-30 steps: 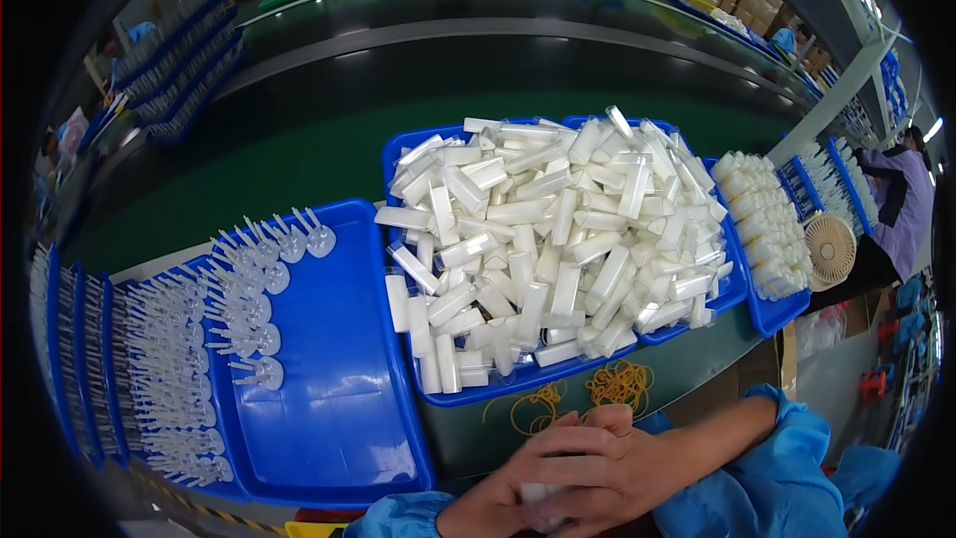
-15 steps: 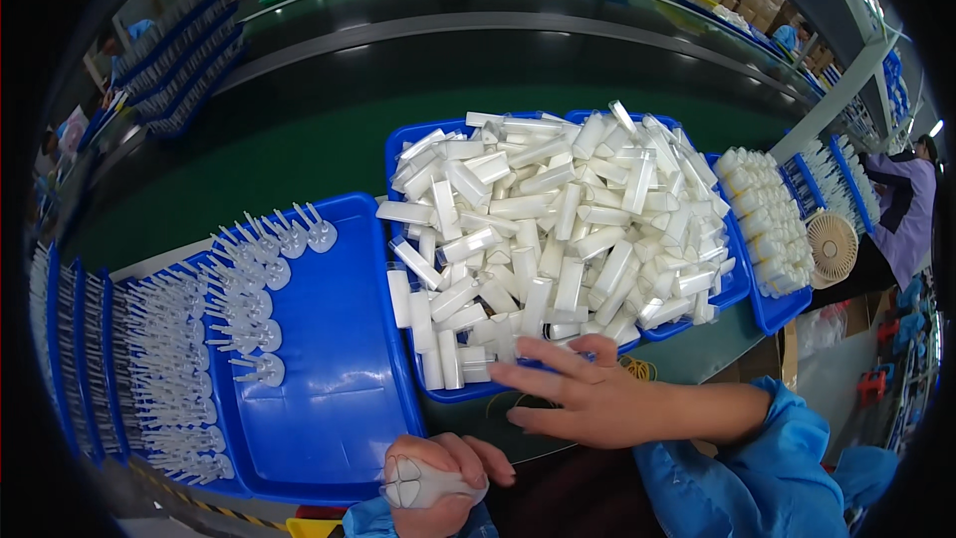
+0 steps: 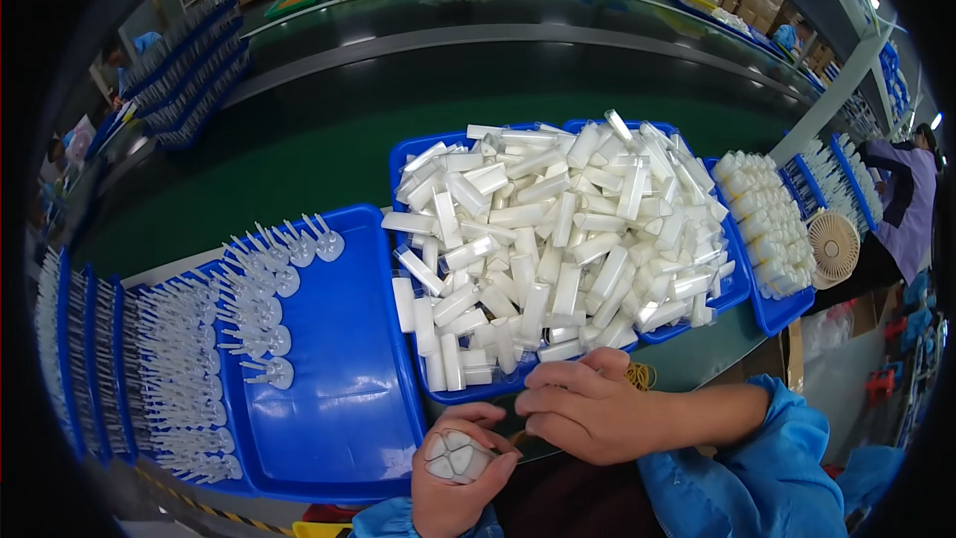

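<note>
My left hand is closed around a bundle of several clear plastic tubes, their round ends facing up, at the near edge of the bench. My right hand lies flat beside it, fingers curled at the front rim of a blue tray heaped with white and clear plastic tubes; whether it pinches one I cannot tell. Yellow rubber bands lie just behind the right hand. Both forearms wear blue sleeves.
A second blue tray on the left carries rows of clear plastic spoon-like pieces. More trays of white parts and a small fan stand to the right. A green conveyor belt runs behind; another person works at far right.
My hands separated from a clasp; the left now holds the tube bundle low, while the right reached to the tray rim and has drawn slightly back toward the left hand.
</note>
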A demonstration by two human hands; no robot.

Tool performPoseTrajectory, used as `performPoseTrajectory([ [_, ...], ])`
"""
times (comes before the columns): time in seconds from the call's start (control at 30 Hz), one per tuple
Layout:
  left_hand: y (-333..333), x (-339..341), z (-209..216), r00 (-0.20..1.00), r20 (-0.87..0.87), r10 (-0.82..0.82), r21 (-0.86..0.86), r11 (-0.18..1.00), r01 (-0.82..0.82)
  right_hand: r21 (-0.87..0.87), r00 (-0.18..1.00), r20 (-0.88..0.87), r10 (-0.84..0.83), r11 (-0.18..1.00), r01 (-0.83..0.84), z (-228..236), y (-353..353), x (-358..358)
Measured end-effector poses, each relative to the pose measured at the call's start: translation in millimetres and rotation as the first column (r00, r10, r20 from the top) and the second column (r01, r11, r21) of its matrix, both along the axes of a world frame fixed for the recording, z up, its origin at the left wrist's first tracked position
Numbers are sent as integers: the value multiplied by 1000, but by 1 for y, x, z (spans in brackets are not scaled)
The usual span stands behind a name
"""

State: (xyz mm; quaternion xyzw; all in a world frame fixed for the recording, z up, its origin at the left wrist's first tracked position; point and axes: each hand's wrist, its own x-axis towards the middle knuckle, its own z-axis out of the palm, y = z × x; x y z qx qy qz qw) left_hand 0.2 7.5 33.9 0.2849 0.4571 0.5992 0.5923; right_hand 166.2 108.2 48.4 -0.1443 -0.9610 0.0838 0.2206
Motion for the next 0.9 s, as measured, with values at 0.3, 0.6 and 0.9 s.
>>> performPoseTrajectory([
  [0.3, 11, 9, -15, 492, 533, -688, 635, 710, 305, -63, 985, -118, -125, 991, 119, -6, 12, 17],
  [0.6, 10, 33, 3, 931, -365, -11, 146, 987, 69, -795, 827, -516, -225, -236, -560, 27, 25, 35],
  [0.9, 22, 16, 3, 604, -791, 99, 236, 960, 152, -651, 718, -482, 502, 344, -677, 29, -11, 26],
])
